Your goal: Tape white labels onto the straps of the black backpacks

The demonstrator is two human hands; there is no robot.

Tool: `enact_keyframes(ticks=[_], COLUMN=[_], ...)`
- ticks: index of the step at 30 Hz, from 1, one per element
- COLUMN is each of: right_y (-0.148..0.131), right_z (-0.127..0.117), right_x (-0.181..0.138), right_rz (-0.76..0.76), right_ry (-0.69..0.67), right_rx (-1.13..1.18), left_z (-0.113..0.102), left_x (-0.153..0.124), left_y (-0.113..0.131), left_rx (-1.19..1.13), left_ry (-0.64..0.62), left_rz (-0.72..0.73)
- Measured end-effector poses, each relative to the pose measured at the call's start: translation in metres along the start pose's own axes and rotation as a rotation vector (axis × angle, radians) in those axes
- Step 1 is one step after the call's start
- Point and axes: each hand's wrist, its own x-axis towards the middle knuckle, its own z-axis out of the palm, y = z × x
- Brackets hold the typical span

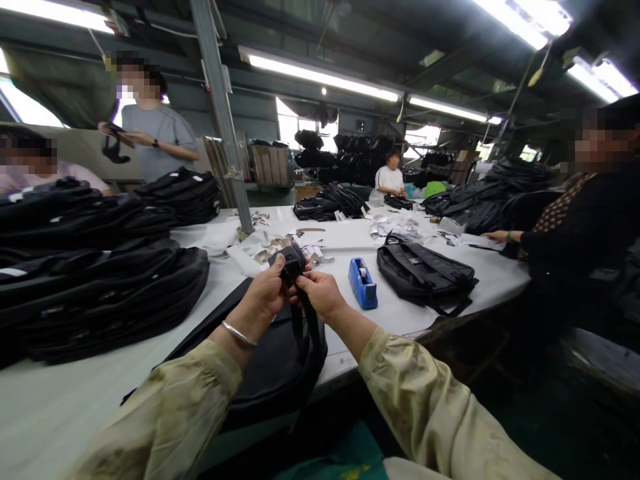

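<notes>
A black bag [270,363] lies on the table right in front of me, under my forearms. Above it, my left hand [270,288] is closed around a bunched black strap [294,260] with what looks like a dark buckle on it. My right hand [320,290] pinches the same strap from the other side, just below the bunch. Part of the strap hangs from the fingers towards the bag. To the right of my right hand stands a blue tape dispenser [363,285] with a roll in it.
Tall stacks of black bags [105,293] fill the left. A black backpack [425,273] lies right of the dispenser. Paper scraps [273,250] surround the foot of a metal post [223,120]. Several people work around the table [335,233], one close at the right [585,220].
</notes>
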Motion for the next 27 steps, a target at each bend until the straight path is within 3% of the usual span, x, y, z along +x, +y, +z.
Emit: enact_keyframes(ticks=[6, 11, 17, 22, 27], right_y=[0.005, -0.002, -0.004, 0.001, 0.013], right_z=[-0.008, -0.001, -0.009, -0.02, -0.012], right_x=[-0.013, -0.004, -0.007, -0.017, -0.007], right_rz=[0.037, 0.018, 0.001, 0.018, 0.107], right_ry=[-0.058, -0.015, -0.224, -0.305, -0.209], right_rx=[-0.102, -0.058, -0.143, -0.241, -0.276], left_z=[-0.001, 0.003, 0.001, 0.004, 0.013], left_x=[0.004, -0.001, 0.002, 0.004, -0.006], left_y=[0.005, 0.007, 0.03, 0.057, 0.072], left_rx=[-0.061, 0.055, -0.109, -0.184, -0.224], left_ry=[0.082, 0.074, 0.133, 0.131, 0.099], left_rz=[0.108, 0.017, 0.128, 0.155, 0.173])
